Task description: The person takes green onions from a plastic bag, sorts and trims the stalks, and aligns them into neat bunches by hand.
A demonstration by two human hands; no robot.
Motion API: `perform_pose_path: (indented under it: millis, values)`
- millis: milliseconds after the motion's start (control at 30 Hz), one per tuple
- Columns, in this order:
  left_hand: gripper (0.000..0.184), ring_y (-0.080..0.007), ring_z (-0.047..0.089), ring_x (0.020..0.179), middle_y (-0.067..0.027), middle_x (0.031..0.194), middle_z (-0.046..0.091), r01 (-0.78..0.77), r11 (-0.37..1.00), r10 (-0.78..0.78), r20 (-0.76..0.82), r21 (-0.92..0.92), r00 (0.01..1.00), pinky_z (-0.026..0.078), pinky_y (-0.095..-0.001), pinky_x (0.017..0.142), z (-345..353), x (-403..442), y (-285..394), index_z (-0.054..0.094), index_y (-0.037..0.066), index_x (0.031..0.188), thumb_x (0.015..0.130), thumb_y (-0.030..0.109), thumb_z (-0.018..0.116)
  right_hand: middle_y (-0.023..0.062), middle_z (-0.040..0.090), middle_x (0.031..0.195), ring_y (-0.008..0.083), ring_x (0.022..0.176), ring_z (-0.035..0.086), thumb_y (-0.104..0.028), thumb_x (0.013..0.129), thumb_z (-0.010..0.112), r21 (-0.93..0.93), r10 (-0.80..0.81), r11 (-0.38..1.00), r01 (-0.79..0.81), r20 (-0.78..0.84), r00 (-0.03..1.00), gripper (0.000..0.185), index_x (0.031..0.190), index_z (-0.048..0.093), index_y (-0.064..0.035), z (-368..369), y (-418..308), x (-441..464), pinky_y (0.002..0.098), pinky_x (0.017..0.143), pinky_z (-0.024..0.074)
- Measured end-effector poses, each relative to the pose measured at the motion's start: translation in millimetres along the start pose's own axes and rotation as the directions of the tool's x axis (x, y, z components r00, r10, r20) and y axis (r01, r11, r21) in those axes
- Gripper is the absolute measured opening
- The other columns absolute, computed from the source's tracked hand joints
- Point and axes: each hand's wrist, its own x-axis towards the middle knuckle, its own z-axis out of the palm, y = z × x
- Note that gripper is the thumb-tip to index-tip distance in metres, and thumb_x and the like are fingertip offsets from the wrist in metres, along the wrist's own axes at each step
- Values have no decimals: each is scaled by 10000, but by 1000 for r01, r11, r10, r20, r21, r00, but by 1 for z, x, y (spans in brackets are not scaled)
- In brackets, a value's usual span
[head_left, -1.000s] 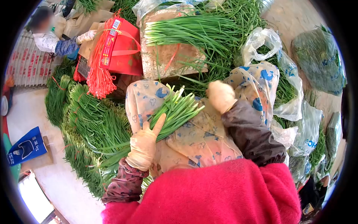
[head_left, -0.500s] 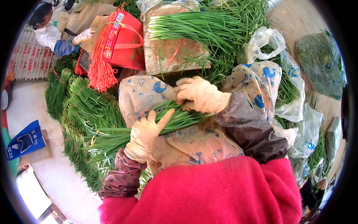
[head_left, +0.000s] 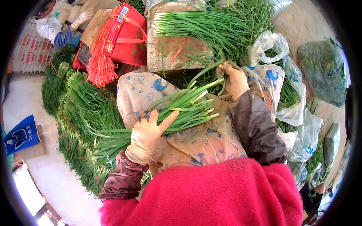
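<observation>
A loose bunch of garlic chives (head_left: 184, 113) lies across my lap on a patterned apron (head_left: 188, 145), pale stem ends toward the right. My gloved left hand (head_left: 146, 132) grips the bunch near its middle, thumb and forefinger stretched over the leaves. To the upper right, my gloved right hand (head_left: 234, 78) pinches a few long chive leaves (head_left: 208, 68), one trailing back toward the bunch. Its fingertips are partly hidden behind the leaves. Just beyond my knees, a larger sheaf of chives (head_left: 200, 24) rests on a worn board-like block (head_left: 180, 60).
Tied chive bundles (head_left: 81, 101) are piled at left. A red box (head_left: 130, 41) carries orange-red ties (head_left: 101, 64). Plastic bags (head_left: 301, 86) and loose chives lie at right, beside a filled bag (head_left: 323, 71). Another person's gloved hand (head_left: 85, 17) shows at upper left.
My right hand has moved from the bunch up and to the right, drawing a few leaves with it. The bunch's stem ends now show. My left hand stays in place.
</observation>
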Motion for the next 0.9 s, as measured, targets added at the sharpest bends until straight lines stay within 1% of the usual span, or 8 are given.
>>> perform_pose_path:
  millis: [400, 467, 500, 567, 600, 667, 767, 900]
  values:
    - [727, -231, 588, 603, -65, 1028, 590, 26, 986, -20, 43, -166, 999, 523, -336, 539, 3, -26, -31, 411, 371, 1402, 770, 40, 551, 87, 651, 850, 202, 654, 586, -101, 890, 597, -109, -36, 994, 15, -189, 981, 165, 1024, 612, -6, -56, -1, 47, 314, 567, 472]
    - [717, -222, 573, 589, -58, 976, 574, 36, 998, -35, 30, -48, 999, 515, -332, 530, 7, -37, -37, 422, 375, 1393, 768, 48, 551, 135, 683, 923, 247, 824, 660, -97, 826, 674, -836, 40, 546, 58, 95, 995, 265, 1064, 588, -16, -41, -21, 28, 352, 653, 526]
    - [772, -262, 575, 632, -72, 1032, 587, 85, 992, -76, 99, -92, 992, 515, -371, 571, 2, -38, -36, 456, 352, 1372, 695, 9, 599, 204, 673, 1012, 324, 923, 654, -137, 777, 698, -994, -52, -43, 98, 100, 994, 407, 1125, 564, 23, -19, -22, 12, 395, 766, 524]
    - [743, -246, 565, 603, -68, 974, 567, 87, 993, -82, 54, -85, 995, 508, -354, 547, 7, -39, -34, 445, 363, 1379, 728, 30, 579, 211, 662, 979, 367, 958, 634, -298, 790, 703, -859, -252, -416, 297, 423, 870, 478, 1152, 568, -17, 4, -12, -31, 422, 834, 507]
    - [714, -231, 554, 575, -64, 917, 546, 74, 994, -74, 2, -79, 997, 502, -337, 523, 9, -38, -33, 435, 373, 1386, 761, 52, 559, 180, 661, 971, 347, 961, 633, -344, 799, 694, -810, -163, -410, 419, 517, 840, 430, 1102, 609, -50, 17, -16, -48, 417, 823, 508]
    - [737, -248, 573, 597, -80, 966, 567, 84, 991, -79, 49, -105, 996, 504, -339, 534, 12, -36, -29, 406, 373, 1405, 759, 53, 562, 126, 661, 1011, 300, 929, 638, -245, 796, 701, -783, -6, -18, 621, 622, 783, 216, 937, 674, -83, 43, -12, -91, 387, 818, 503]
    - [766, -259, 597, 635, -98, 1045, 586, 79, 989, -76, 30, -122, 997, 508, -339, 544, 14, -27, -23, 364, 376, 1429, 763, 54, 562, 119, 632, 901, 324, 858, 616, -345, 766, 706, -447, 113, -226, 865, 870, 479, 313, 882, 662, -57, 67, 11, -114, 422, 743, 496]
    - [794, -267, 615, 682, -121, 1114, 591, 86, 991, -80, 63, -100, 995, 518, -356, 583, 17, -21, -18, 325, 383, 1450, 766, 62, 568, 124, 636, 902, 333, 874, 617, -318, 779, 699, -511, 128, -287, 810, 818, 561, 308, 904, 648, -41, 63, 46, -102, 426, 741, 490]
